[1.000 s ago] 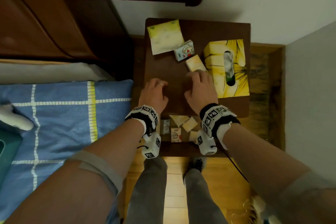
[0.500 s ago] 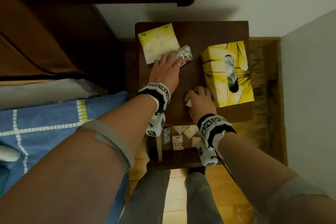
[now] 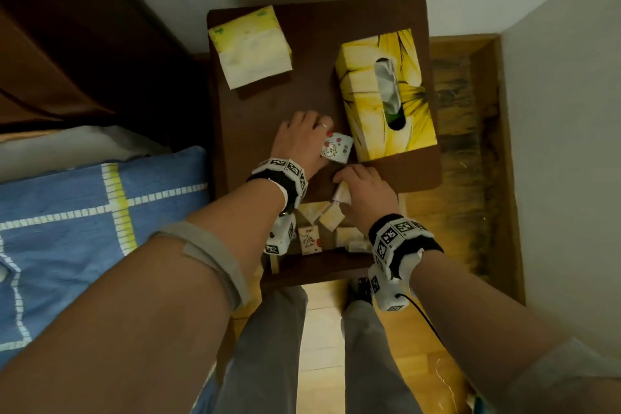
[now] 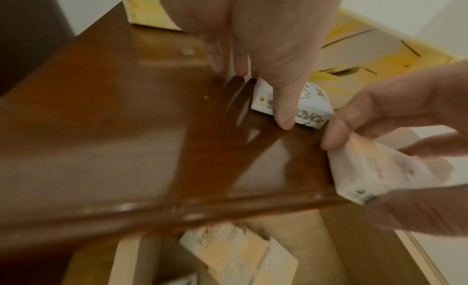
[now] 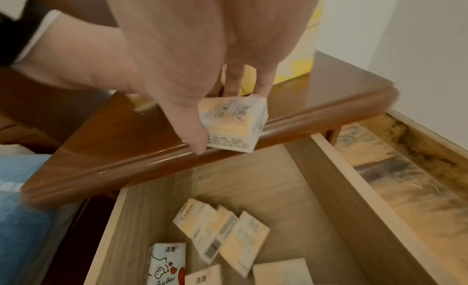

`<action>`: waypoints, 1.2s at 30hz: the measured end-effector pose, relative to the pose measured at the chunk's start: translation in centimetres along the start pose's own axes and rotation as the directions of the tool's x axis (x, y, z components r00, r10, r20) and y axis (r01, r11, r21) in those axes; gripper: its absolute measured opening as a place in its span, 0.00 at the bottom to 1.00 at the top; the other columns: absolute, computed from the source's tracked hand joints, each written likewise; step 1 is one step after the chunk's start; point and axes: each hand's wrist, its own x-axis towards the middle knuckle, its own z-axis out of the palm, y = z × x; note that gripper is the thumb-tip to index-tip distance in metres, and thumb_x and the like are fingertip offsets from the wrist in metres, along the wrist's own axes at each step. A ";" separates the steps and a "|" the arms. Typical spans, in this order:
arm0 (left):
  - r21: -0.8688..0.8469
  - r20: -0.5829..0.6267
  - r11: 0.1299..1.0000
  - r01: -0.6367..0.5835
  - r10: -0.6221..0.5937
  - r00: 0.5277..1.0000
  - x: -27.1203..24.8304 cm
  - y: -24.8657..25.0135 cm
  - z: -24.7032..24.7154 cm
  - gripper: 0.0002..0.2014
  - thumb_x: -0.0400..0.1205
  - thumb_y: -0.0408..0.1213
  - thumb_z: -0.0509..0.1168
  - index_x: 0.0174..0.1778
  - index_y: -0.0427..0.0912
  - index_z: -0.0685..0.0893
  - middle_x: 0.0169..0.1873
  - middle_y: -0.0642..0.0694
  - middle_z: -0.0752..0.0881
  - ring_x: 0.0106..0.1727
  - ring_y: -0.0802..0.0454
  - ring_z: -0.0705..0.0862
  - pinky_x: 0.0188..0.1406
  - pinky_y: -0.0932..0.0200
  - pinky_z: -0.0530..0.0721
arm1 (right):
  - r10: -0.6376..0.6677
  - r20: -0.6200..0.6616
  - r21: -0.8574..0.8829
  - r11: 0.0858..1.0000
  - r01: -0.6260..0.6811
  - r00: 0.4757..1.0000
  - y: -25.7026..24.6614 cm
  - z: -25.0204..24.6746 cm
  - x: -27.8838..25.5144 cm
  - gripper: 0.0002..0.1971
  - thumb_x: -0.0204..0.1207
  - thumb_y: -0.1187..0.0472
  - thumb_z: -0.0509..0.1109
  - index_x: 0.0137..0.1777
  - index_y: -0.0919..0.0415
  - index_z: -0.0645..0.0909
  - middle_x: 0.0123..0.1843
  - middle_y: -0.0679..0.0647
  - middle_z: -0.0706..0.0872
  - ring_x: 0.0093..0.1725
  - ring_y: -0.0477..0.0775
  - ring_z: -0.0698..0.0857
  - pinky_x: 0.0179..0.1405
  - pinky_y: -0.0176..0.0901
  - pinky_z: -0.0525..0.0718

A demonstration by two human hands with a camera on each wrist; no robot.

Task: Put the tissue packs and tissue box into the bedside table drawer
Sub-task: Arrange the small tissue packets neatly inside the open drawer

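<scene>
At the worktop's (image 3: 255, 131) front edge our right hand (image 3: 364, 193) pinches a pale tissue pack (image 5: 231, 124) above the open drawer (image 5: 298, 169); our left hand (image 3: 299, 141) grips a cartoon pack (image 3: 337, 152) beside the tissue box (image 3: 383, 94)

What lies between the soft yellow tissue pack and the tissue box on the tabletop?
Only bare tabletop separates the soft yellow tissue pack from the tissue box, per the head view.

Yellow black-streaked tissue box (image 3: 386, 94)
</scene>
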 end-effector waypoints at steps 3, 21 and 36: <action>-0.079 0.027 0.990 0.115 -0.113 0.993 -2.6 0.6 0.7 0.31 0.68 0.54 0.75 0.63 0.47 0.73 0.59 0.45 0.78 0.59 0.43 0.78 0.52 0.46 0.81 | 0.043 0.018 0.094 0.995 -0.045 0.999 1.5 0.1 -1.5 0.25 0.68 0.56 0.77 0.64 0.46 0.73 0.67 0.49 0.78 0.65 0.56 0.76 0.55 0.51 0.83; -0.625 0.398 0.456 0.634 -0.514 0.760 -17.7 2.0 14.2 0.22 0.81 0.54 0.62 0.61 0.40 0.82 0.51 0.47 0.85 0.50 0.48 0.83 0.50 0.55 0.81 | 0.095 0.332 0.479 0.840 -0.255 0.938 2.2 9.2 -4.4 0.36 0.70 0.46 0.77 0.77 0.47 0.68 0.72 0.52 0.79 0.69 0.57 0.80 0.62 0.47 0.82; -0.742 0.198 0.390 0.546 -0.650 0.733 -19.1 -3.0 13.2 0.18 0.79 0.39 0.67 0.64 0.53 0.77 0.58 0.53 0.85 0.57 0.52 0.85 0.58 0.50 0.85 | 0.166 0.368 0.418 0.849 -0.322 0.915 -2.3 10.7 -1.7 0.20 0.73 0.46 0.75 0.63 0.48 0.80 0.55 0.51 0.84 0.41 0.46 0.84 0.39 0.44 0.86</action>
